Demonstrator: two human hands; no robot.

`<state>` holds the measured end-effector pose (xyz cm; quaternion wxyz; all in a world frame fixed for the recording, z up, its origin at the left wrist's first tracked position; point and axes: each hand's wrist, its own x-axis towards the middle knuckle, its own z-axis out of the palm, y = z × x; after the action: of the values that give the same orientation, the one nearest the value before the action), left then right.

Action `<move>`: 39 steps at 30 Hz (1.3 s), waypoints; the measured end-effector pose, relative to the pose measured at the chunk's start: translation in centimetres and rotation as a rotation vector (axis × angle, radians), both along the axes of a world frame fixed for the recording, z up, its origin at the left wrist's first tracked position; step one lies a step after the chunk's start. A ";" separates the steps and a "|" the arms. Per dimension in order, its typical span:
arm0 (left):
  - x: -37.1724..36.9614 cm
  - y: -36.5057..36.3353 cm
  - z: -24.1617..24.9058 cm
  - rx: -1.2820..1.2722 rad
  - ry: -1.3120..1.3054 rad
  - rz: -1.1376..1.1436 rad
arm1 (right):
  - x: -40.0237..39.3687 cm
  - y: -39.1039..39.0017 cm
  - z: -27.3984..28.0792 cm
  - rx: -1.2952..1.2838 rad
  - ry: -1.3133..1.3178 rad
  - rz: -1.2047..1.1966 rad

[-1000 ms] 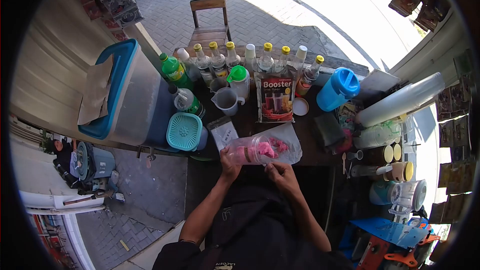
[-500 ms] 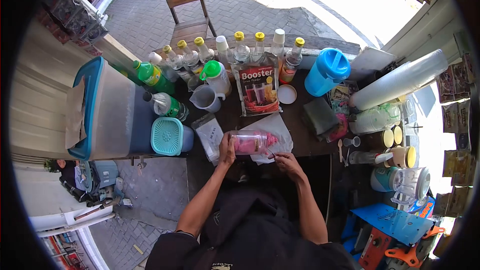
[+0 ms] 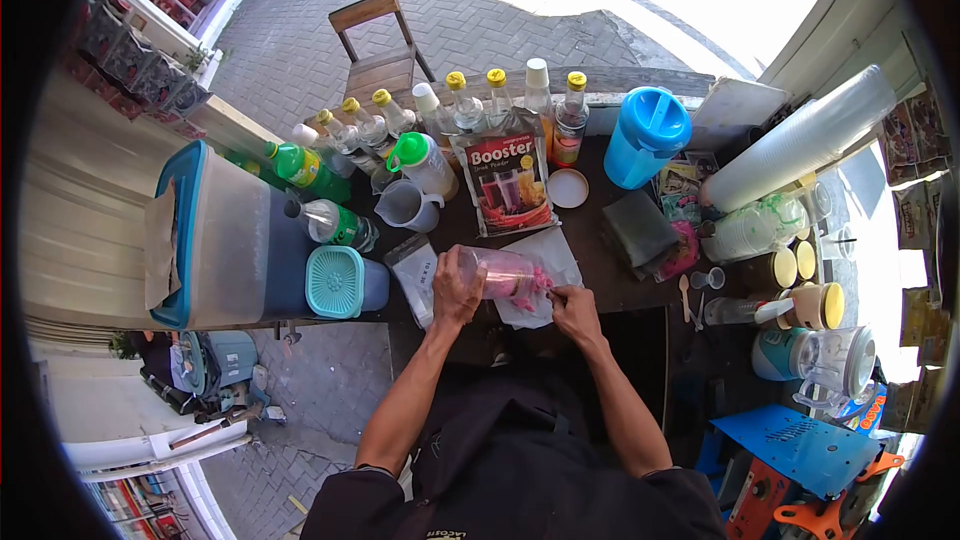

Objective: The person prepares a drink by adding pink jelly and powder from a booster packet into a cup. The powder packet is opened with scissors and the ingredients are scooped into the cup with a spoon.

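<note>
A clear jar [image 3: 500,275] with pink contents lies on its side in my left hand [image 3: 456,292], its mouth facing right. My right hand [image 3: 573,312] is closed near the jar's mouth, pinching something thin and dark that is mostly hidden. Pink pieces show at the mouth, above a sheet of white paper [image 3: 560,252] on the dark table. Behind the paper stands a Booster drink powder pouch [image 3: 505,180]. A round lid [image 3: 568,188] lies right of the pouch, and a white box [image 3: 412,275] is left of my left hand.
Bottles with yellow caps [image 3: 457,105] line the table's far edge. A measuring jug [image 3: 408,208], a teal-lidded container [image 3: 335,282] and a large tub [image 3: 235,240] stand left. Rightward are a blue pitcher [image 3: 648,138], a dark packet [image 3: 641,230], stacked cups [image 3: 800,140] and spoons [image 3: 686,295].
The jar now tilts down to the right, its mouth lower. My left hand has turned and wraps further over the jar's base. The camera view has shifted slightly.
</note>
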<state>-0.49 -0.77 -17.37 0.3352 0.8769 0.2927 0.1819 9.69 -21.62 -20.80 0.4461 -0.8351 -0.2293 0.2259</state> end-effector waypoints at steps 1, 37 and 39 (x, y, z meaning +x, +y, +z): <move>0.0 0.0 -0.1 0.002 0.005 -0.007 | -0.1 -0.2 -0.1 -0.009 -0.003 -0.020; -9.3 -1.2 -8.1 -0.480 -0.230 0.378 | -3.0 -0.4 0.1 -0.072 -0.241 0.003; -9.7 -1.2 -8.5 -0.560 -0.271 0.384 | -2.9 -0.9 -0.4 -0.051 -0.243 -0.029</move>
<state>-10.18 -1.94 -25.90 0.5577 0.6483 0.4432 0.2688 6.80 -22.48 -21.21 0.3971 -0.8705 -0.2636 0.1225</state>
